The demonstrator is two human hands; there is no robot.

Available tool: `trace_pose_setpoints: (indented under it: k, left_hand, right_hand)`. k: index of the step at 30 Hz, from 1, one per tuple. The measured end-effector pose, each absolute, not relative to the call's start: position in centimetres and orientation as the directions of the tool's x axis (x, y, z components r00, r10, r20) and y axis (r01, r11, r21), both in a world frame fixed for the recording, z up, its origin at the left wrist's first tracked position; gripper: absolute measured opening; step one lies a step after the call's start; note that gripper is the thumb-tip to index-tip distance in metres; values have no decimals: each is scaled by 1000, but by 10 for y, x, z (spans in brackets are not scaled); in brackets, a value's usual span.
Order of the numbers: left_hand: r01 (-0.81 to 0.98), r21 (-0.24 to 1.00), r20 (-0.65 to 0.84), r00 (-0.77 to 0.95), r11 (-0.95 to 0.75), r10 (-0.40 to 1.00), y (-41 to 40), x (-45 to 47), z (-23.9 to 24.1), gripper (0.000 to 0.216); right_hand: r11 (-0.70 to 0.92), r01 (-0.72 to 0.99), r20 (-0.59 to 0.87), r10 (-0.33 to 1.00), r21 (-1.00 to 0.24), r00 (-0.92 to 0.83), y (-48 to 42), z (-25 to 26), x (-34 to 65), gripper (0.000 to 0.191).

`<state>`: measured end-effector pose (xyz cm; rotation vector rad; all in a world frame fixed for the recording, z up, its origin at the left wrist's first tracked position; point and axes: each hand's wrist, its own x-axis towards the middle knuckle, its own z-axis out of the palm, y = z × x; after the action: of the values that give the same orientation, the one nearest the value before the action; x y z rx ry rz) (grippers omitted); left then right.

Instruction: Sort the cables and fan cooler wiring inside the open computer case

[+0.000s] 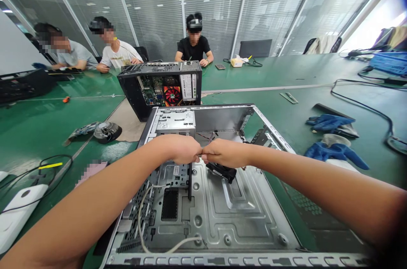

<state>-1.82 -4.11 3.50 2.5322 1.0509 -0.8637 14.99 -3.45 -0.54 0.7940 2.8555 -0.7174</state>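
Note:
My left hand (pixel 186 149) and my right hand (pixel 224 153) meet fist to fist over an open metal computer case (pixel 257 218). Both are closed, with fingers pinched together; a thin dark bit shows between them, too small to name. Just below my right hand is a black part that looks like a cooling fan (pixel 224 171), partly covered by that hand. The silver drive cage (pixel 176 120) lies beyond my left hand, at the case's far left. A pale cable (pixel 141 218) loops over the case's near left side.
Behind the case stands another computer tower (pixel 129 95) with a red fan (pixel 172 96). Blue gloves (pixel 330 122) lie right, a round metal part (pixel 107 132) left. A white power strip (pixel 22 214) sits near left. Several people sit across the green table (pixel 241 78).

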Motion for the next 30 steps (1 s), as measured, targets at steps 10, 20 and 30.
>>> trace_pose_setpoints:
  k: [10, 20, 30]
  left_hand:
    - [737, 216, -670, 589, -641, 452, -30, -22, 37, 33]
    - [737, 259, -658, 608, -624, 444, -22, -28, 32, 32]
    - [748, 258, -639, 607, -612, 472, -23, -27, 30, 26]
  right_hand:
    - [810, 582, -136, 569, -77, -811, -47, -5, 148, 31]
    - [802, 596, -84, 592, -31, -801, -47, -5, 150, 18]
    - [857, 513, -80, 516, 49, -853, -41, -12, 152, 20]
